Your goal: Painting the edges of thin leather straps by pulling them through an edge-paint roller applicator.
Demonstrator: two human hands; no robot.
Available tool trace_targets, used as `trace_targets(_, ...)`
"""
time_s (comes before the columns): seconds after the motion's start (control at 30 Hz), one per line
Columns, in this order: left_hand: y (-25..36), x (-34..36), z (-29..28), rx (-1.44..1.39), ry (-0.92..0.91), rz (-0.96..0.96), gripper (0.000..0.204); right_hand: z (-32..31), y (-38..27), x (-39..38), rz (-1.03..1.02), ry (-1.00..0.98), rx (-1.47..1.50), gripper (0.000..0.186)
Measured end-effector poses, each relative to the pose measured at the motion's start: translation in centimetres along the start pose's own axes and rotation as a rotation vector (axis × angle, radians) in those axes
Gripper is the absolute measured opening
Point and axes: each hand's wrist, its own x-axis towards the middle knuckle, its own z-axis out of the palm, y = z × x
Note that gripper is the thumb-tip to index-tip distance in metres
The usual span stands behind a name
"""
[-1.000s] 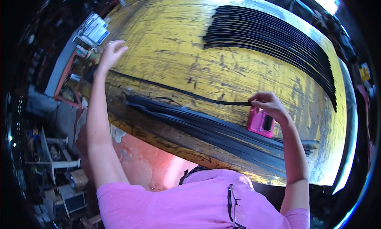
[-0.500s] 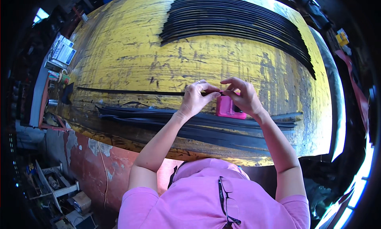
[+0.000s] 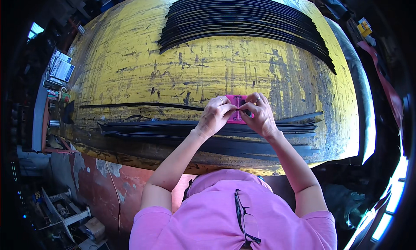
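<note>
Both my left hand [image 3: 215,116] and right hand [image 3: 259,113] pinch the small pink tool [image 3: 237,107] mid-counter [image 3: 130,64], where the thin black strip [image 3: 138,105] ends; I'd keep the strip straight and my fingertips steady

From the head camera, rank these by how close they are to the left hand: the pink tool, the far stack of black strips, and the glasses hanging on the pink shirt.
1. Small pink plastic tool: touching the left hand, just to its right.
2. Dark-framed glasses: below it, hooked on the pink shirt collar.
3. Stack of long black strips: across the yellow table, at its far edge.
</note>
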Motion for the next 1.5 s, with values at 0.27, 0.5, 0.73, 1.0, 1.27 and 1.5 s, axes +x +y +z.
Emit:
trace_targets(0.27, -0.3, 0.5, 0.6, 0.022, -0.058, 0.049, 0.014, 0.6, 0.9, -0.7, 0.000, 0.061, -0.030, 0.013)
trace_targets(0.5, -0.4, 0.6, 1.0, 0.009, -0.051, 0.030, 0.014, 0.8, 1.1, -1.1, 0.015, 0.084, -0.025, 0.013)
trace_targets(0.73, -0.2, 0.7, 1.1, 0.022, -0.085, 0.046, 0.015, 0.7, 1.5, -1.3, 0.012, 0.084, -0.020, 0.012)
trace_targets(1.0, 0.6, 1.3, 1.8, 0.045, -0.056, 0.110, 0.014, -0.5, 1.9, -1.7, 0.031, 0.043, -0.029, 0.013)
trace_targets(1.27, 1.0, 1.7, 2.3, 0.003, -0.083, 0.111, 0.012, -1.6, 2.9, -2.2, -0.001, 0.061, -0.051, 0.012)
trace_targets(1.5, 1.1, 1.7, 2.3, -0.003, -0.076, 0.083, 0.010, -3.2, 4.0, -2.9, 0.017, 0.028, -0.034, 0.009)
